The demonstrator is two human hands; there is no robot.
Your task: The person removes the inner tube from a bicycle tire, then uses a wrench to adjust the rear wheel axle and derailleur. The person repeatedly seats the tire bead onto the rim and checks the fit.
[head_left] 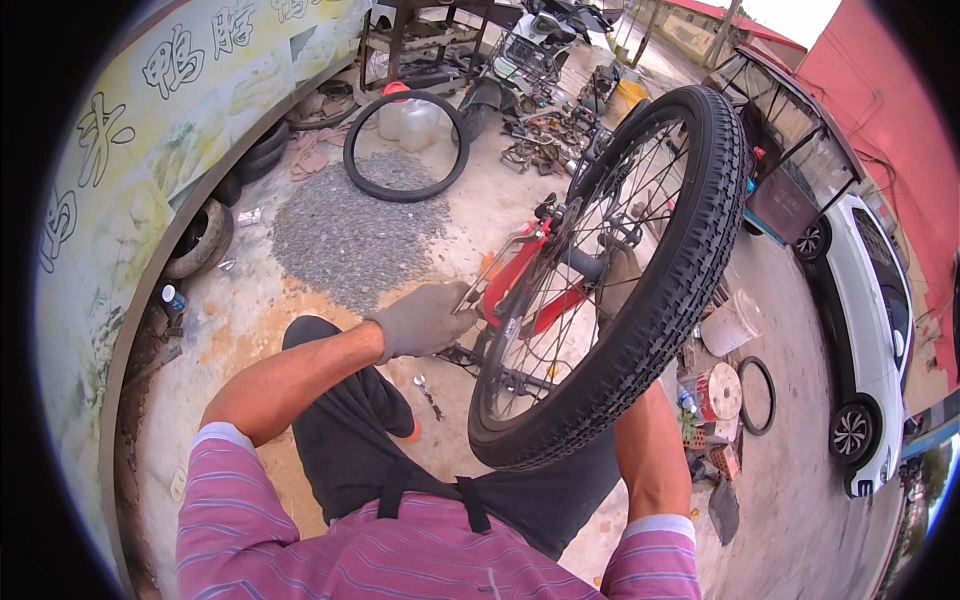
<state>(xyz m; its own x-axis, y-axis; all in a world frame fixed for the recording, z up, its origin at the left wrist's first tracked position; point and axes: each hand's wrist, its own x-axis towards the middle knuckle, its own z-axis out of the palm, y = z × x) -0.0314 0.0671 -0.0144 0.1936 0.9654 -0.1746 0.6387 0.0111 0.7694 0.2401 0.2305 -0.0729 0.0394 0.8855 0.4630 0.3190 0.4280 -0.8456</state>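
A bicycle wheel [722, 190] with a knobby black tyre stands tilted in front of me, attached to a red frame [512, 284]. My left hand [425, 318], in a grey glove, is closed at the frame's left side, with its fingers curled round the edge of the red part. Past the spokes, my right hand [620, 280], also gloved, is on the far side of the wheel close to the black hub [585, 264]. Spokes and tyre hide most of its fingers, so its grip does not show. A wrench [429, 396] lies on the ground below the frame.
A loose tyre [407, 197] leans by plastic jugs [418, 126] beyond a gravel patch [350, 235]. Scrap metal parts [555, 140] lie farther back. To the right are a white bucket [732, 322], a small tyre [758, 395] and a parked white car [868, 300]. Old tyres [203, 238] line the left wall.
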